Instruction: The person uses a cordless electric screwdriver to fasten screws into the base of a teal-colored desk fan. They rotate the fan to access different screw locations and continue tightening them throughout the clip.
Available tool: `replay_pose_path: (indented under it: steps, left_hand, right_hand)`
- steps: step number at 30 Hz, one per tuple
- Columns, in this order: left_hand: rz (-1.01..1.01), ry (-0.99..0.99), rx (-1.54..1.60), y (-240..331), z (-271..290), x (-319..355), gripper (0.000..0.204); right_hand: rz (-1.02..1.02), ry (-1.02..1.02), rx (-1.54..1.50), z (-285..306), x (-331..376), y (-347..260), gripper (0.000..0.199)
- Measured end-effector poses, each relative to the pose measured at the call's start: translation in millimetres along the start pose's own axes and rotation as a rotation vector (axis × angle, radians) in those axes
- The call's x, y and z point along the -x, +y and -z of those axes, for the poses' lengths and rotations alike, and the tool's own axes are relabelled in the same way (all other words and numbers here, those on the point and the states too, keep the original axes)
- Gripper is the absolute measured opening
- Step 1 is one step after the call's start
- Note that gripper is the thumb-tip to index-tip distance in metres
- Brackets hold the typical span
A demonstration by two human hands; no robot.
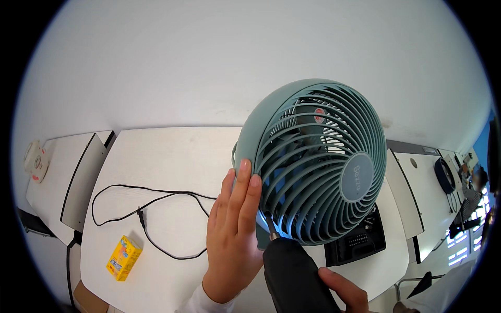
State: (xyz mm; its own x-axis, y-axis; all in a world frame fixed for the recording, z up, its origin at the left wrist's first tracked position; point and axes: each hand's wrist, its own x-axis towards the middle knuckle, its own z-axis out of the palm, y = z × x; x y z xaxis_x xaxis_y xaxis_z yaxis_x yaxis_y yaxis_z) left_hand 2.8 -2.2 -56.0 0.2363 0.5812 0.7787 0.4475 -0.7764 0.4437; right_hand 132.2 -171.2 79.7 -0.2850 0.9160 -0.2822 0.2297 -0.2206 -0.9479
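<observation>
A round grey-blue table fan (313, 156) with a spiral grille stands on the white table (162, 156), its front turned toward me and to the right. My left hand (235, 229) lies flat against the fan's left rim, fingers pointing up. My right hand (342, 289) grips a black electric screwdriver (295, 276) at the lower edge of the view. Its metal bit touches the lower left of the grille, where a bluish light glows. The fan's black power cord (151, 208) loops across the table to the left.
A small yellow carton (123, 257) lies near the table's front left edge. A black tray-like object (360, 240) sits behind the fan's base. Other white tables stand left and right. A person stands far right near windows.
</observation>
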Motion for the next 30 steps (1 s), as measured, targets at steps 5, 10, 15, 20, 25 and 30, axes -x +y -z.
replay_pose_path:
  steps: [5,10,15,20,25,30]
  left_hand:
    - [0.012,0.020,-0.018,3,4,1,0.106]
    - [0.026,-0.021,0.073,3,-1,-3,0.115]
    - [0.001,0.023,0.086,-11,4,3,0.117]
    - [-0.006,0.054,0.090,-10,-1,5,0.112]
    - [0.038,0.020,0.101,-4,0,6,0.109]
    - [0.043,0.048,0.089,-3,-3,9,0.105]
  right_hand:
    - [0.137,-0.020,0.124,5,1,-1,0.116]
    - [0.110,0.025,0.091,29,11,19,0.108]
    - [-0.232,0.242,0.037,16,-5,-56,0.106]
    - [-0.137,0.354,0.293,9,-8,-62,0.092]
    - [-0.014,0.369,0.306,5,-2,-44,0.087]
    - [-0.023,0.354,0.335,10,-1,-41,0.085]
